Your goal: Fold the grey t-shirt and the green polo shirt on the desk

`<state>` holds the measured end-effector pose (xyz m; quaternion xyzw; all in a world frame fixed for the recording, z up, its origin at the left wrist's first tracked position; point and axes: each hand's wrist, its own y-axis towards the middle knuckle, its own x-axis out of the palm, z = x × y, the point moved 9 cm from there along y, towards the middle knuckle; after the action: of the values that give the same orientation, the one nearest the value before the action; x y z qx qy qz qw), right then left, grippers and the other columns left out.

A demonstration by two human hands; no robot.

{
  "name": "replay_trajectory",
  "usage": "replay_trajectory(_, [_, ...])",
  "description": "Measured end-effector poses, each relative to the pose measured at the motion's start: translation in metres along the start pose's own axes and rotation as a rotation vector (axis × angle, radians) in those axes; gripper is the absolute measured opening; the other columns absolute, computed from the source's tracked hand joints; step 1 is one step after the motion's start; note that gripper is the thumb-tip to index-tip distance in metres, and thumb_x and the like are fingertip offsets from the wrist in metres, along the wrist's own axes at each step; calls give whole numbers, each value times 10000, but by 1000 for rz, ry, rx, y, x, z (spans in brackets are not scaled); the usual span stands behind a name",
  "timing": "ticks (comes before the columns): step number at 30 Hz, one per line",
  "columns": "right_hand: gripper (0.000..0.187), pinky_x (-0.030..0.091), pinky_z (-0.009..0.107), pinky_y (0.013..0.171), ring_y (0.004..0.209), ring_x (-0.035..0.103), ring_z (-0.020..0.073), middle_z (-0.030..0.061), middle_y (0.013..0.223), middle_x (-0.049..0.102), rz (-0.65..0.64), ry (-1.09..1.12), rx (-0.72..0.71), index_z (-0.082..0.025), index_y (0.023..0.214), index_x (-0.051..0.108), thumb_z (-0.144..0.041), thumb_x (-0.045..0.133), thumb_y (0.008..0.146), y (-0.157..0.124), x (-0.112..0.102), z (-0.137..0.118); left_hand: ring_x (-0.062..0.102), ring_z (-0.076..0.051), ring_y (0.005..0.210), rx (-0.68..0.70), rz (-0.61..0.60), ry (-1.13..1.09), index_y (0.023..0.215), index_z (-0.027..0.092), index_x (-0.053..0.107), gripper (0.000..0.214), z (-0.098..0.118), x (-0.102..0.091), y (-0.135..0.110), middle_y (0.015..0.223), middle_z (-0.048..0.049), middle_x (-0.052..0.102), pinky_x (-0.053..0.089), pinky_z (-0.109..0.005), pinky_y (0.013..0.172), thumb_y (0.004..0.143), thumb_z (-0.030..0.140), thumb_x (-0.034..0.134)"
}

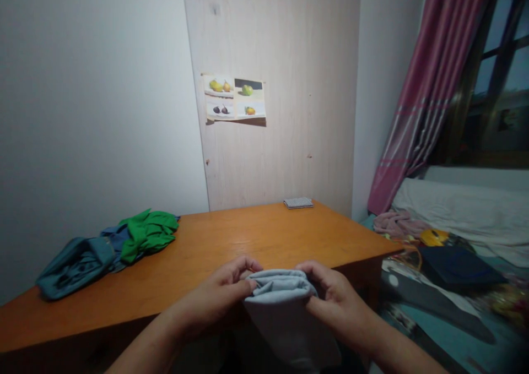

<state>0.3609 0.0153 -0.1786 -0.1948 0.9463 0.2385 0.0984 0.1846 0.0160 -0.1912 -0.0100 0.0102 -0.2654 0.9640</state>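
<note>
A light grey-blue folded cloth (283,287), perhaps a garment, is held up in front of the table's near edge. Its layered top edge faces me, and the lower part hangs down into shadow. On its left side, my left hand (225,287) grips the fabric between thumb and fingers. My right hand (334,296) is closed on the opposite side, thumb toward me. Some fingertips of both hands are hidden behind the fabric.
The orange-brown wooden table (231,233) carries green cloth (151,233) and crumpled blue-teal clothing (76,264) at left. A small checked flat item (298,202) lies at its far edge. To the right are a cluttered bed (448,321) and a pink curtain (427,87).
</note>
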Motion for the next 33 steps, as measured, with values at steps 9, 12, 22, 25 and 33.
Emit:
replay_trajectory(9, [215,505,295,781,923,619,203,23,935,658,25,73,13,-197,1070,612,-252,653,867,-1,-8,4,598,-202,1000,157,40,-9,1186,217,564,607,1,15,6,1135,-59,655,434,-295,848,660,268,863])
replay_trajectory(12, [258,510,299,798,913,617,197,22,949,662,16,65,7,-201,1100,602,-188,641,846,-1,-7,6,584,-144,807,124,161,7,1008,192,613,358,-12,6,11,914,-9,667,407,-233,708,707,227,803])
replay_trajectory(22, [502,492,383,973,1130,615,254,70,1196,672,-93,189,49,-204,1254,587,-290,744,785,2,1,5,524,-114,669,173,183,-88,915,179,622,360,-25,-5,14,763,17,605,344,-207,609,710,390,830])
replay_trajectory(25, [478,510,394,947,1091,638,262,68,1141,697,-162,264,74,-195,1214,633,-395,753,797,2,7,6,536,-120,692,171,162,-91,923,185,622,356,-31,-7,14,787,7,618,352,-208,621,725,398,825])
replay_trajectory(33, [308,517,330,857,1004,659,236,50,1035,722,-92,186,31,-180,1113,693,-354,681,859,8,6,4,606,-176,829,144,17,-5,1082,195,599,429,-29,-10,17,967,-44,669,409,-252,701,747,376,797])
